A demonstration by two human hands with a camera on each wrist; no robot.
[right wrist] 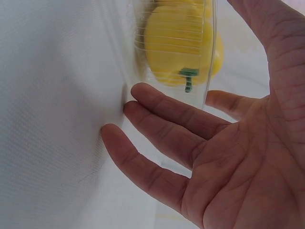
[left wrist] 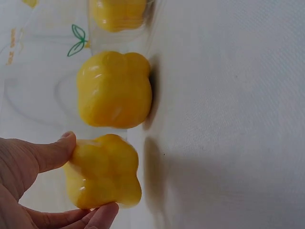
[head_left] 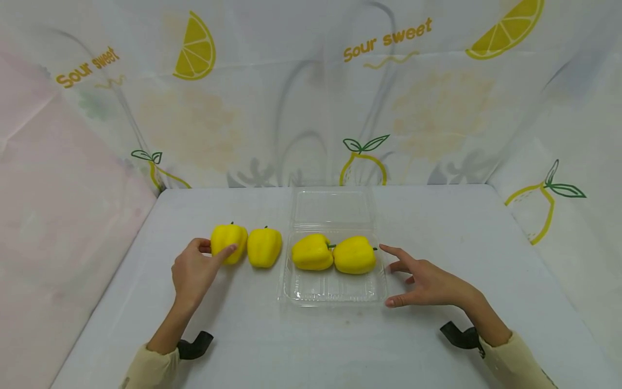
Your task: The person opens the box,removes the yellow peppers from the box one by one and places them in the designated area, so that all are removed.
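So, left hand [head_left: 194, 273] pinching pepper [head_left: 225, 237], loose pepper [head_left: 264, 247] (between it and container [head_left: 335, 290])

Two peppers [head_left: 312, 252] inside the container [head_left: 318, 292]

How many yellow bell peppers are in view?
4: one yellow bell pepper pinched in the left grip, one on the white table beside it, two side by side in the clear plastic clamshell. None seems hidden.
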